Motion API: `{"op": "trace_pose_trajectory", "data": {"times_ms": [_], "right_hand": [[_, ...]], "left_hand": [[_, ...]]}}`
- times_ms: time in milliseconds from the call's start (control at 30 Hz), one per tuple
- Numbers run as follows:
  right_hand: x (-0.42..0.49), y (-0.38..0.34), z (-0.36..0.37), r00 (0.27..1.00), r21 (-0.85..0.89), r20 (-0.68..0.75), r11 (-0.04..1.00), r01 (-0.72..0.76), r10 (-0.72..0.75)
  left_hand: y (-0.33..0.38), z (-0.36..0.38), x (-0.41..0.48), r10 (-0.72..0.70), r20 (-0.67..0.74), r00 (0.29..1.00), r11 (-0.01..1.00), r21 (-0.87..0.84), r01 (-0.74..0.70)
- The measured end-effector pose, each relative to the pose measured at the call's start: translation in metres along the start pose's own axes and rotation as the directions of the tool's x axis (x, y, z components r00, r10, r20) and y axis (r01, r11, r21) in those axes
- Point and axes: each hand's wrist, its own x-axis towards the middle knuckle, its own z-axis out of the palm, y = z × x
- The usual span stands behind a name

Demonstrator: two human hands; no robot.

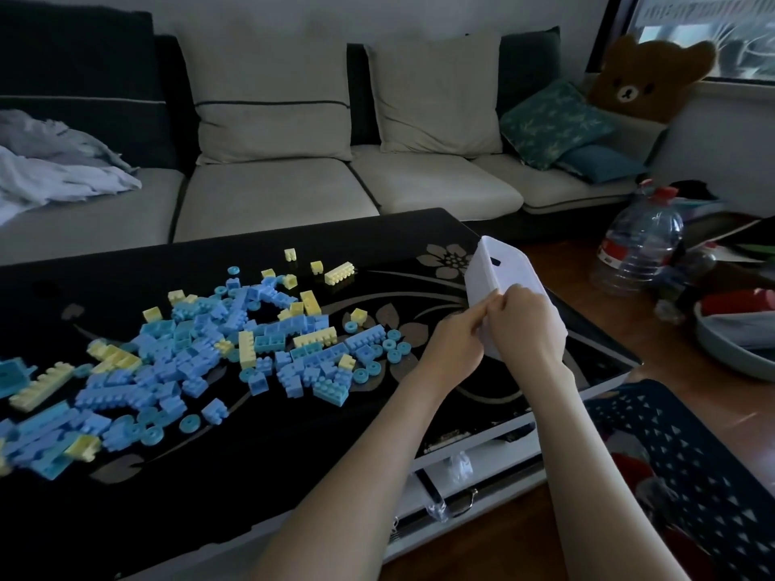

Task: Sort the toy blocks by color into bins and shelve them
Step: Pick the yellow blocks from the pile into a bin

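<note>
white plastic fills both hands: the left hand [455,343] pinches the near edge of the bin [503,272] between thumb and curled fingers [482,319]. the right hand [526,329], touching the left, has its fingers curled round the same edge from the other side. the bin is tilted and held above the right end of the table [293,434], with a dark handle slot [497,260] showing in its upper wall.

the table is glossy black with a pale flower pattern. behind it runs a sofa [272,195], with a crumpled grey blanket [54,165] on its left seat and two light cushions [272,98] in the middle. teal cushions [553,123] and a brown bear pillow [646,77] are at its right end. right of the table are a clear plastic bottle [641,241] with a red cap and a grey basin [721,350].

the blocks [188,350] lie loose across the left and middle of the table, apart from the bin. they are mostly blue studded bricks and round blue pieces, with pale yellow bricks mixed in and a few yellow ones [339,273] set apart near the far edge. whether anything lies inside the bin cannot be told.
</note>
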Motion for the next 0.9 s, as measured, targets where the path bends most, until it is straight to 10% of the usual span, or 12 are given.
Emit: {"op": "trace_pose_trajectory", "data": {"times_ms": [267, 367, 633, 900], "right_hand": [[0.006, 0.01, -0.02, 0.889, 0.125, -0.454, 0.982, 0.139, -0.068], [-0.003, -0.007, -0.033, 0.905, 0.243, -0.414, 0.946, 0.214, -0.099], [-0.05, -0.046, -0.01, 0.883, -0.244, -0.004, 0.857, 0.454, -0.469], [-0.049, -0.041, 0.011, 0.907, -0.352, 0.122, 0.837, 0.419, -0.403]], "left_hand": [[0.013, -0.003, 0.002, -0.139, 0.032, 0.99, 0.983, 0.122, 0.135], [0.017, -0.011, -0.006, -0.208, -0.03, 0.978, 0.977, 0.032, 0.209], [0.0, -0.044, -0.048, -0.377, -0.276, 0.884, 0.915, 0.037, 0.402], [-0.017, -0.072, -0.067, -0.423, -0.324, 0.846, 0.816, 0.271, 0.511]]}}
